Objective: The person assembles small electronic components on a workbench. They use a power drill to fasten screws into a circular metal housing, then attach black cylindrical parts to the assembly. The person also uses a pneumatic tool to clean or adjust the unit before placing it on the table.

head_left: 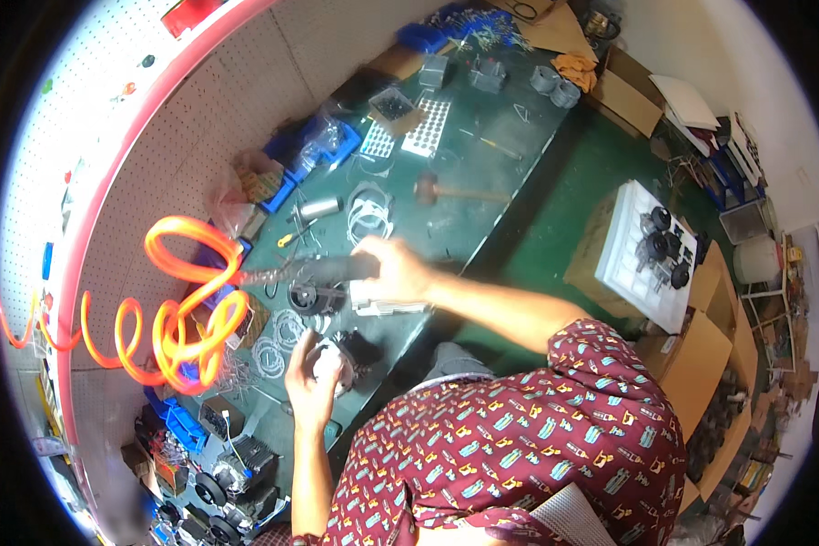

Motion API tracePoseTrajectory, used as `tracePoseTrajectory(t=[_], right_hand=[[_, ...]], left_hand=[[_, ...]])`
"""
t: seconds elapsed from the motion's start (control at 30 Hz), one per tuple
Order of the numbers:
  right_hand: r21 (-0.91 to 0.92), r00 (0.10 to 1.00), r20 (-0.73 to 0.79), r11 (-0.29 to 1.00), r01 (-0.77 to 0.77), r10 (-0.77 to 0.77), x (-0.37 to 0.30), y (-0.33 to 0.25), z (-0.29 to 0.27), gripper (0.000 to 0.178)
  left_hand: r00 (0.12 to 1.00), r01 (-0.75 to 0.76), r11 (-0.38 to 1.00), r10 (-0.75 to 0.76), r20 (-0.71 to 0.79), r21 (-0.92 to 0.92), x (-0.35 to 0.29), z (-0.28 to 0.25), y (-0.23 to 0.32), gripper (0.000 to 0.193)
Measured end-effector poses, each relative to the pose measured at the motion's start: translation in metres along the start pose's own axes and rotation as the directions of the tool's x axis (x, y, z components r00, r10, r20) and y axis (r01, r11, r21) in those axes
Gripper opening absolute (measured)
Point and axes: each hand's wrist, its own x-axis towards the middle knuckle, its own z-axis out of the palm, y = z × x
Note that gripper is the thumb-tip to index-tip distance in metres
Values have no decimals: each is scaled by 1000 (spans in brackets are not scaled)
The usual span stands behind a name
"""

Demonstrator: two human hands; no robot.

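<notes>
My right hand (pixel 393 271) is closed around a dark, long-bodied air tool (pixel 332 269), held nearly level above the bench. The tool's far end reaches left toward an orange coiled hose (pixel 196 309). Lower down, my left hand (pixel 311 382) grips a small whitish round metal part (pixel 335 364) at the bench's near edge; my fingers and the blur hide much of it. Between the hands lies a black round wheel-like part (pixel 314 296). A pale stack of flat pieces (pixel 387 300) sits beneath my right wrist.
Farther along the green bench (pixel 437 223) lie a mallet (pixel 455 191), coiled clear tubing (pixel 370 214), a metal cylinder (pixel 318 209) and sheets of round stickers (pixel 426 127). Motor assemblies (pixel 237 469) crowd the lower left. A white tray (pixel 637 246) with black parts stands right.
</notes>
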Motion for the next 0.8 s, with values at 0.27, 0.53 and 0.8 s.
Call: tracePoseTrajectory(t=[0.27, 0.53, 0.8], right_hand=[[100, 989, -24, 984, 146, -144, -52, -103, 120, 52], [217, 854, 5, 834, 508, -521, -33, -132, 118, 48], [162, 961, -59, 953, -257, 269, -78, 20, 135, 74]], left_hand=[[915, -101, 833, -136, -379, -543, -42, -6, 35, 56], [856, -311, 487, -230, -464, -816, -40, -57, 65, 15], [751, -451, 670, -73, -657, -590, -41, -81, 55, 28]])
